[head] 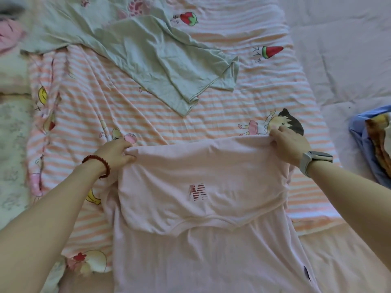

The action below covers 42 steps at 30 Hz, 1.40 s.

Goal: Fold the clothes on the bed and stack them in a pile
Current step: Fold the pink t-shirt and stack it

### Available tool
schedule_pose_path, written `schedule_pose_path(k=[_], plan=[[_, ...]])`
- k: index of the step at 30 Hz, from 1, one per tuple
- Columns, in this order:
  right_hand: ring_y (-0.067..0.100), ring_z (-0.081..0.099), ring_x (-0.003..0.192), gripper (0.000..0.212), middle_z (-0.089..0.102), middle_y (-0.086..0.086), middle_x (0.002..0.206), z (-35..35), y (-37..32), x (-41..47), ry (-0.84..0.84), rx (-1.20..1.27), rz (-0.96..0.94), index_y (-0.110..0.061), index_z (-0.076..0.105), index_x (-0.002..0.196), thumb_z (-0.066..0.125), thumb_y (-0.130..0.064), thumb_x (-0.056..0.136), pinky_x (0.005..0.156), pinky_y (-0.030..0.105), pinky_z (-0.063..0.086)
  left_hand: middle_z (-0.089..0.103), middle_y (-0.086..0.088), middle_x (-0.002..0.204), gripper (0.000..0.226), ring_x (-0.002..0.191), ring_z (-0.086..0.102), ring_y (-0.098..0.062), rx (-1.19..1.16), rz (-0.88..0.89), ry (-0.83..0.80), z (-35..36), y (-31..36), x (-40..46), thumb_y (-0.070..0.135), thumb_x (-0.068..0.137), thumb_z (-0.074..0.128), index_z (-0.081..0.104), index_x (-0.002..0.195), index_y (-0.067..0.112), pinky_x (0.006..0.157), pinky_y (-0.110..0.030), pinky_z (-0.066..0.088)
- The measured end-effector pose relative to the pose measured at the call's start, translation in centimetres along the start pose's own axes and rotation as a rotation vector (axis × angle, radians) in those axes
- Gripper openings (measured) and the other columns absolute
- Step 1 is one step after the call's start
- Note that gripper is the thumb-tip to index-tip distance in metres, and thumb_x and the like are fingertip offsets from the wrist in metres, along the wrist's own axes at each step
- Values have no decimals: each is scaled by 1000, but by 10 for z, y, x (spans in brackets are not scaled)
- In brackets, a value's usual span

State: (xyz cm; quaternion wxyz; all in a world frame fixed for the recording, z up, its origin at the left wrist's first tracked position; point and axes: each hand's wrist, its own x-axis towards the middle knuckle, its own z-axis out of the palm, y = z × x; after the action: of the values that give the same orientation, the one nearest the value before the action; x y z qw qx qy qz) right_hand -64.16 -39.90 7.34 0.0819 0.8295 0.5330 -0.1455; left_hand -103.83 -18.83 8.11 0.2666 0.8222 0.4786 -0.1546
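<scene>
pale pink shirt [203, 176], mint-green shirt [148, 51], pink-striped sheet [264, 98]

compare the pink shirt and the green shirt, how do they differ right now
The pink shirt is gripped at its fold by the left hand and the right hand; the green shirt lies untouched. The pink one is folded over on itself, near the person; the green one lies rumpled farther up the bed. Both rest on the striped sheet.
</scene>
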Motion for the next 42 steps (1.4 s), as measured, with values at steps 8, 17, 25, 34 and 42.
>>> schedule_pose_path(k=[8, 17, 25, 34, 42], plan=[[43, 53, 93, 24, 49, 22, 113, -105, 0, 22, 377, 90, 51, -2, 56, 112, 45, -7, 91, 70, 43, 38, 51, -14, 92, 11, 87, 53, -37, 45, 13, 441, -107, 35, 2, 18, 87, 58, 56, 79, 10, 64, -34, 33], [41, 59, 76, 19, 60, 23, 89, -87, -14, -12, 666, 132, -24, 2, 62, 91, 46, -1, 83, 72, 43, 39, 56, -27, 88, 18, 72, 58, -45, 138, 190, 788, -82, 32, -31, -4, 76, 68, 67, 93, -2, 58, -49, 45], [37, 64, 72, 28, 63, 16, 81, 5, -8, -133, 526, 161, -119, 0, 63, 77, 38, -13, 74, 70, 46, 45, 57, -15, 81, 20, 77, 42, -27, 184, 370, 728, 52, -6, -137, 9, 69, 41, 56, 83, 10, 63, -41, 40], [31, 58, 77, 29, 61, 12, 75, 73, -7, -212, 398, 114, -141, -3, 64, 76, 37, -9, 69, 75, 39, 32, 47, -1, 98, 25, 82, 47, -25, 189, 346, 548, 130, -7, -208, 4, 62, 49, 45, 81, 21, 63, -36, 38], [29, 55, 113, 30, 61, 7, 110, 103, -13, -222, -70, -90, 29, -16, 68, 96, 64, 0, 72, 98, 57, 28, 66, -11, 103, 24, 97, 63, -31, 242, 111, 27, 147, -13, -212, 4, 64, 73, 68, 85, 14, 75, -44, 48]])
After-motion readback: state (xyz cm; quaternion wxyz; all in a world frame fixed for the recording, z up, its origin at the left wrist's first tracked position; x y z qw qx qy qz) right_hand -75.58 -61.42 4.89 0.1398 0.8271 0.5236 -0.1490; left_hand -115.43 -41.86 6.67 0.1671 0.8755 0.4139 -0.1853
